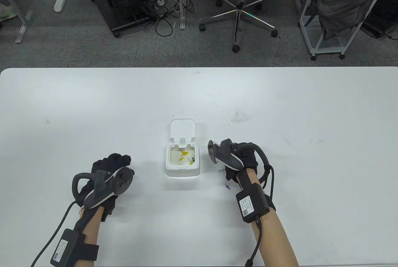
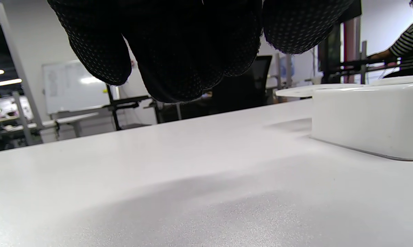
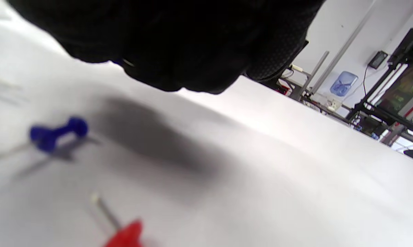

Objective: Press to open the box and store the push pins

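Observation:
The white box [image 1: 182, 158] stands open at the table's middle, its lid [image 1: 182, 128] flipped back flat. Yellow pins [image 1: 184, 154] and a green pin [image 1: 192, 160] lie inside. My left hand [image 1: 112, 161] rests on the table left of the box with fingers curled [image 2: 179, 58] and holds nothing; the box wall [image 2: 367, 120] shows to its right. My right hand [image 1: 241, 156] is low over the table just right of the box, fingers bunched [image 3: 179, 51]. A small bluish glint sits at their tips; I cannot tell if it is a held pin.
Loose pins lie by my right hand: a purple-blue pin [image 1: 227, 187] [image 3: 57, 133], a clear pin [image 1: 220, 170], and a red pin [image 3: 125, 235] seen only in the right wrist view. The white table [image 1: 93, 108] runs wide on both sides.

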`<state>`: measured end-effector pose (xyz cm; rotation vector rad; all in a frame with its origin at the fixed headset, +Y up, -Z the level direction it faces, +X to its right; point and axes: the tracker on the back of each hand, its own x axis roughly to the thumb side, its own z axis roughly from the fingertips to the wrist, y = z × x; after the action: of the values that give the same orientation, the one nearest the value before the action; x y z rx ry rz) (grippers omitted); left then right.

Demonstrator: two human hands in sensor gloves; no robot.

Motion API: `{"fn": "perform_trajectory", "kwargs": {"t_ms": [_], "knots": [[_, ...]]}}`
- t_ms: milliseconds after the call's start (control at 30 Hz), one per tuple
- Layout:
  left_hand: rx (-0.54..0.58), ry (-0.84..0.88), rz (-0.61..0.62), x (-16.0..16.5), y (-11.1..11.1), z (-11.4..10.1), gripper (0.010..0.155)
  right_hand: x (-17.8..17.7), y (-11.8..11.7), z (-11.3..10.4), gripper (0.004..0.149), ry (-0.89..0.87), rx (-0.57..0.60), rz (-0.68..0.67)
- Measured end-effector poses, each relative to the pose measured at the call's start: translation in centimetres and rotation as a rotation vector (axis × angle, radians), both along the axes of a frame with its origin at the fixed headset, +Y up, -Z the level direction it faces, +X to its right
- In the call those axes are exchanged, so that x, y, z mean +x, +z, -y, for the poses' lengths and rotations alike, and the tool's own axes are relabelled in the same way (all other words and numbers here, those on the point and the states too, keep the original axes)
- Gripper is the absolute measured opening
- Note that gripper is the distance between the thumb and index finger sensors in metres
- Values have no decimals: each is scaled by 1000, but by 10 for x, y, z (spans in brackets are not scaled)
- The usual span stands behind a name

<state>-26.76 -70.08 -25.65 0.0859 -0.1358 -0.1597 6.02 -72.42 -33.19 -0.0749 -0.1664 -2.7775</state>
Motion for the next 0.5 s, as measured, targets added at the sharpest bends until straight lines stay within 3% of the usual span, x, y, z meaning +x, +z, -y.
{"fn": "perform_trajectory", "kwargs": {"t_ms": [200,500], "knots": [[-8,-3,3,1,0,1,53,-11,3,-25,43,-37,54,-58],[-6,0,3,1,-1,1,53,-42,4,-40,43,-91,73,-135]]}}
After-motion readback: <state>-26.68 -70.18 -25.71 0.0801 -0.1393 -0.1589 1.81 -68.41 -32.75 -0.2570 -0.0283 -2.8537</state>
